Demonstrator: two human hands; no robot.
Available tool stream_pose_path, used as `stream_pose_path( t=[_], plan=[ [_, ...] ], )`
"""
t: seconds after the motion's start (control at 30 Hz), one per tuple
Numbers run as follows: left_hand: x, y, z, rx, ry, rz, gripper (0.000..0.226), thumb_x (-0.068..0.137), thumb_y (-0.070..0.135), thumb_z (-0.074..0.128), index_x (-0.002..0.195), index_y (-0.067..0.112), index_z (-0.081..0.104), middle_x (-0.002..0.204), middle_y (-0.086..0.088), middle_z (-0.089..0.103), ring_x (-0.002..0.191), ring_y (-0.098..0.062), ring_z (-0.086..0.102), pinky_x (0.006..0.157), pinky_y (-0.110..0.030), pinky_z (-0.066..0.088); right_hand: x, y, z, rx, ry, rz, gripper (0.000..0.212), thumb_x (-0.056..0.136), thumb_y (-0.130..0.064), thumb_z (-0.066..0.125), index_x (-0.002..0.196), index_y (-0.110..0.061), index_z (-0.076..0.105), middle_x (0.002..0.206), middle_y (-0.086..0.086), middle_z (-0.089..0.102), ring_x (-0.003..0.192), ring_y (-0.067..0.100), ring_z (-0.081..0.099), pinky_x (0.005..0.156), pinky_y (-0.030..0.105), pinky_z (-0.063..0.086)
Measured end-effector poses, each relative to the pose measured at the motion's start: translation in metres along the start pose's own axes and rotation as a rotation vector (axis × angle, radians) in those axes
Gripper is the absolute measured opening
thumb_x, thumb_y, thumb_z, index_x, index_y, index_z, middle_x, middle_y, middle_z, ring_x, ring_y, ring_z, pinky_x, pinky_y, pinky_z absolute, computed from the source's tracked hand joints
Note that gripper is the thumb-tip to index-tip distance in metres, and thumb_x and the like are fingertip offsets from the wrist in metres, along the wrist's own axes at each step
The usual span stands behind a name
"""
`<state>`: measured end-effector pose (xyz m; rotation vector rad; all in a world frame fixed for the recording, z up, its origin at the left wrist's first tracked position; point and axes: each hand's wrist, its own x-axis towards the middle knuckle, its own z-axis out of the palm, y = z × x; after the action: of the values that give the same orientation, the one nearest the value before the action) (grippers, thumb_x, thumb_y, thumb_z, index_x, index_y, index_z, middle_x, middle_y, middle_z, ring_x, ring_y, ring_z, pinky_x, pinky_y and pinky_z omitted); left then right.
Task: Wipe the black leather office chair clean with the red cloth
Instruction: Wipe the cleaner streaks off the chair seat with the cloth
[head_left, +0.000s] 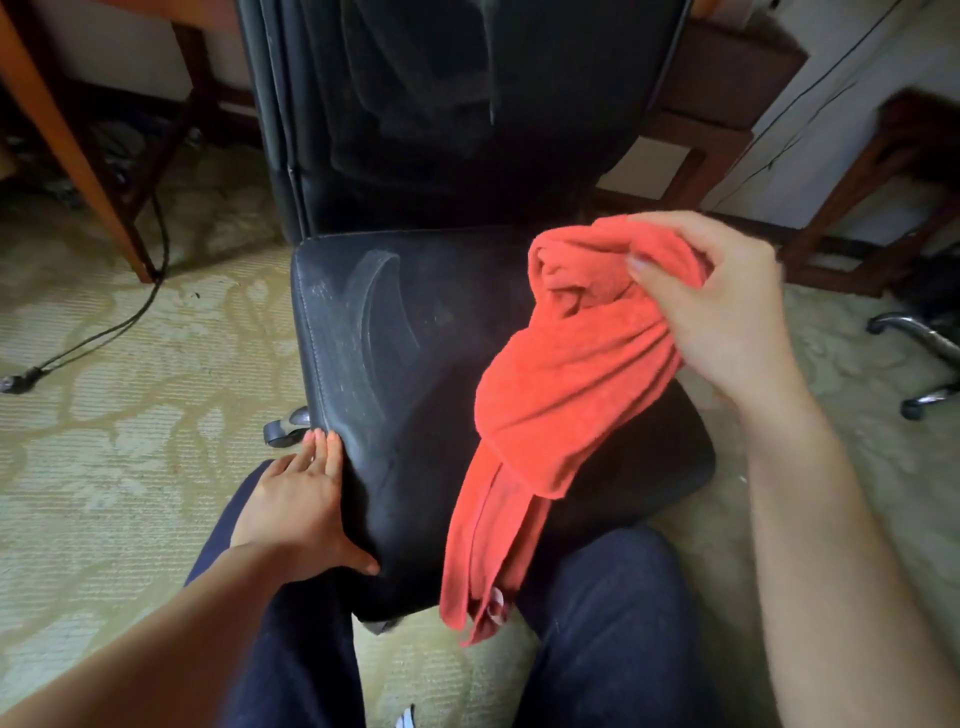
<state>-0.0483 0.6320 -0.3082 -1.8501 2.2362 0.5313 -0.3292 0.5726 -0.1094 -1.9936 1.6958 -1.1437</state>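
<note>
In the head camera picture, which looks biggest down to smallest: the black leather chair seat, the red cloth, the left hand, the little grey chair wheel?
1. black leather chair seat
2. red cloth
3. left hand
4. little grey chair wheel, partly hidden by the seat

red cloth (566, 395), black dusty chair (415, 338), leaf-patterned beige carpet (130, 441)

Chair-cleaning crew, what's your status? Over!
Right hand grips red cloth, hanging over the seat. Left hand rests on black leather chair's front-left edge. Dust streaks on seat; nothing blocking.
</note>
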Motion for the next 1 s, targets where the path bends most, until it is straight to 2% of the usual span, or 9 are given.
stream_pose_path(
  t=[0.13, 0.2, 0.3, 0.47, 0.57, 0.7, 0.77, 0.9, 1.0],
  plan=[
    [-0.002, 0.002, -0.002, -0.014, 0.005, 0.001, 0.155, 0.04, 0.085, 0.064, 0.151, 0.003, -0.008, 0.16, -0.015, 0.0, 0.148, -0.021, 0.0, 0.119, -0.03, 0.009, 0.007, -0.013, -0.027, 0.054, 0.273, 0.011, 0.027, 0.079, -0.007, 0.06, 0.102, -0.015, 0.07, 0.098, -0.005, 0.069, 0.094, 0.001, 0.062, 0.088, 0.019, 0.046],
    [-0.002, 0.002, -0.002, -0.019, -0.001, -0.009, 0.156, 0.039, 0.086, 0.063, 0.15, 0.003, -0.008, 0.16, -0.014, 0.0, 0.148, -0.021, -0.001, 0.119, -0.031, 0.01, 0.02, -0.019, -0.031, 0.169, 0.293, 0.071, 0.025, 0.077, -0.008, 0.063, 0.1, -0.015, 0.07, 0.094, -0.004, 0.069, 0.088, 0.002, 0.062, 0.083, 0.017, 0.047],
    [-0.005, 0.003, -0.002, -0.017, 0.007, -0.018, 0.157, 0.035, 0.086, 0.063, 0.15, 0.003, -0.003, 0.16, -0.014, 0.007, 0.148, -0.022, 0.004, 0.118, -0.032, 0.015, 0.031, -0.023, -0.037, 0.271, 0.049, 0.238, 0.032, 0.073, -0.002, 0.072, 0.101, -0.016, 0.07, 0.101, 0.001, 0.07, 0.09, 0.006, 0.064, 0.084, 0.019, 0.049],
    [-0.004, 0.001, 0.001, -0.009, 0.024, -0.011, 0.156, 0.031, 0.087, 0.06, 0.149, 0.005, 0.0, 0.159, -0.012, 0.012, 0.148, -0.022, 0.006, 0.117, -0.032, 0.019, 0.006, -0.002, -0.029, 0.074, -0.26, 0.477, 0.052, 0.068, -0.001, 0.079, 0.116, -0.014, 0.066, 0.112, 0.004, 0.066, 0.103, 0.013, 0.061, 0.099, 0.026, 0.044],
    [-0.003, 0.001, 0.002, -0.011, 0.032, -0.004, 0.158, 0.029, 0.088, 0.058, 0.15, 0.004, -0.001, 0.159, -0.012, 0.011, 0.148, -0.023, 0.006, 0.117, -0.033, 0.018, -0.021, 0.022, -0.013, -0.124, -0.343, 0.437, 0.072, 0.062, -0.01, 0.086, 0.128, -0.017, 0.057, 0.125, -0.001, 0.058, 0.118, 0.012, 0.052, 0.104, 0.025, 0.037],
    [-0.001, -0.001, 0.004, -0.01, 0.03, 0.003, 0.158, 0.03, 0.087, 0.059, 0.15, 0.004, -0.002, 0.159, -0.013, 0.009, 0.148, -0.023, 0.004, 0.118, -0.033, 0.017, -0.055, 0.065, 0.024, -0.229, -0.719, 0.517, 0.099, 0.054, -0.048, 0.084, 0.141, -0.028, 0.041, 0.141, -0.006, 0.044, 0.13, 0.013, 0.041, 0.112, 0.036, 0.032],
    [0.001, -0.001, 0.005, -0.001, 0.036, 0.01, 0.157, 0.031, 0.088, 0.059, 0.15, 0.004, -0.001, 0.159, -0.013, 0.01, 0.148, -0.023, 0.005, 0.118, -0.033, 0.017, -0.064, 0.082, 0.04, -0.308, -0.71, 0.617, 0.108, 0.054, -0.058, 0.079, 0.146, -0.034, 0.028, 0.152, 0.004, 0.033, 0.14, 0.025, 0.028, 0.114, 0.043, 0.027],
    [0.002, -0.002, 0.006, -0.004, 0.038, 0.012, 0.158, 0.032, 0.087, 0.062, 0.15, 0.003, -0.001, 0.159, -0.014, 0.01, 0.148, -0.024, 0.005, 0.118, -0.033, 0.016, -0.085, 0.092, 0.074, -0.586, -0.832, 0.567, 0.119, 0.068, -0.057, 0.075, 0.151, -0.033, -0.006, 0.157, 0.006, -0.02, 0.145, 0.035, -0.009, 0.115, 0.055, 0.014],
    [0.003, -0.003, 0.006, -0.007, 0.03, 0.014, 0.158, 0.035, 0.086, 0.064, 0.15, 0.002, -0.004, 0.159, -0.016, 0.006, 0.148, -0.026, 0.004, 0.119, -0.033, 0.014, -0.1, 0.089, 0.091, -0.7, -0.722, 0.477, 0.103, 0.077, -0.056, 0.067, 0.152, -0.029, 0.002, 0.158, 0.006, -0.012, 0.145, 0.034, -0.004, 0.109, 0.054, 0.025]
  ],
)
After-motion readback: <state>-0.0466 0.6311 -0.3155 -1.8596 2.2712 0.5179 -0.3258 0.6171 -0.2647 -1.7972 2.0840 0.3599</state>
